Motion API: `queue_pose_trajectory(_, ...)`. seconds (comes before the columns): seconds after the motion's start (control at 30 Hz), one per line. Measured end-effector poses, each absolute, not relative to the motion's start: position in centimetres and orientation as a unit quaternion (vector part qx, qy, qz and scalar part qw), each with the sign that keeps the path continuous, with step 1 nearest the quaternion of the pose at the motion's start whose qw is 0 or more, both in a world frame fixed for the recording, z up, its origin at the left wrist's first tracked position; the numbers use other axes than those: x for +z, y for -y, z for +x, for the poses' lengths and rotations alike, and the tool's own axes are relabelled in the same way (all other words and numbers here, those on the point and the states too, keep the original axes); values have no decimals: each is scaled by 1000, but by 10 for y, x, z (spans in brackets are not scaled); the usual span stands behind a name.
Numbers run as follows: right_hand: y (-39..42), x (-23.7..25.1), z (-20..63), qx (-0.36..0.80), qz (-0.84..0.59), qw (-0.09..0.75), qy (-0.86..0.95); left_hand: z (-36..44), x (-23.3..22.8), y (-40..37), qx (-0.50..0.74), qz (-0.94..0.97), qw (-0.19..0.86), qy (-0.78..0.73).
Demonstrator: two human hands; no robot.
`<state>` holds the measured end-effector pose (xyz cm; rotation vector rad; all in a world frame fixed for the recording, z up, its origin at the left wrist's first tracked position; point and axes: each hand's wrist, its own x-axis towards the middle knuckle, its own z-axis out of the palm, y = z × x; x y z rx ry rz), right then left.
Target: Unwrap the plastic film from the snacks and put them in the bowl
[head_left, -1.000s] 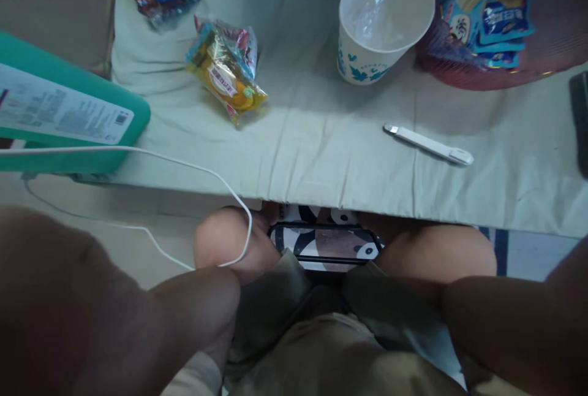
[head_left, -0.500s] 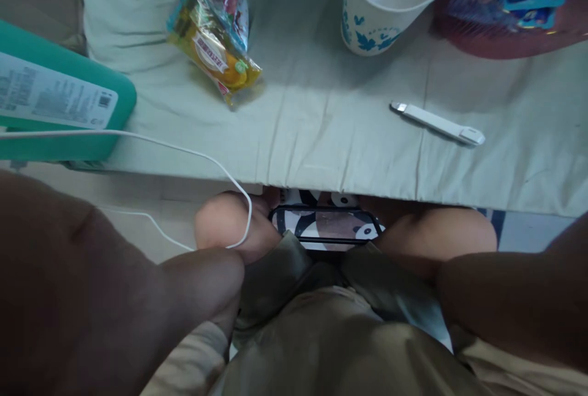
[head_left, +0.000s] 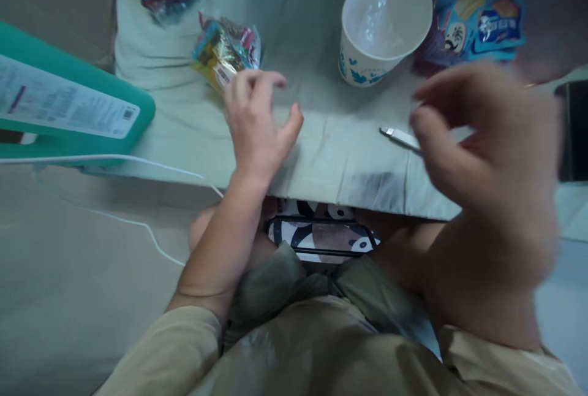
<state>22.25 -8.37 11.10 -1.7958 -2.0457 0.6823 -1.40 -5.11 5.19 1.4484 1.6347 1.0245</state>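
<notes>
While left hand (head_left: 257,129) hovers w/ fingers spread, empty, snack packet (head_left: 225,53) lies just beside at 11 o'clock on desk (head_left: 321,138); right hand (head_left: 487,157), blurred, fingers curled loose, covers white stick (head_left: 399,136) at 9 o'clock.

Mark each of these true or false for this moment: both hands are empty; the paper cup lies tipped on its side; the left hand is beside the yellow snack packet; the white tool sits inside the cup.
1. Both hands are empty. True: the left hand and the right hand are open with curled fingers, holding nothing.
2. The paper cup lies tipped on its side. False: the paper cup stands upright on the cloth-covered table.
3. The left hand is beside the yellow snack packet. True: the yellow snack packet lies at its fingertips.
4. The white tool sits inside the cup. False: the white tool lies on the cloth, partly behind the right hand.
</notes>
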Motion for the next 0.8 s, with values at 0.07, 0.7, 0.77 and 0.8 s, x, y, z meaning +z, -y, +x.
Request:
queue_pose_trajectory(0.07, 73, 103, 221, 218, -638, 128, 727, -36, 40, 36, 405, 559, 348, -634)
queue_pose_trajectory(0.7, 59, 68, 257, 150, -716, -67, 678, -37, 73, 55, 446, 326, 691, -467)
queue_pose_trajectory(0.77, 57, 63, 262, 161, -709, -85, 681, -36, 68, 56, 424, 331, 693, -480)
queue_pose_trajectory(0.8, 57, 61, 264, 167, -706, -95, 682, -36, 66, 56, 416, 342, 686, -490)
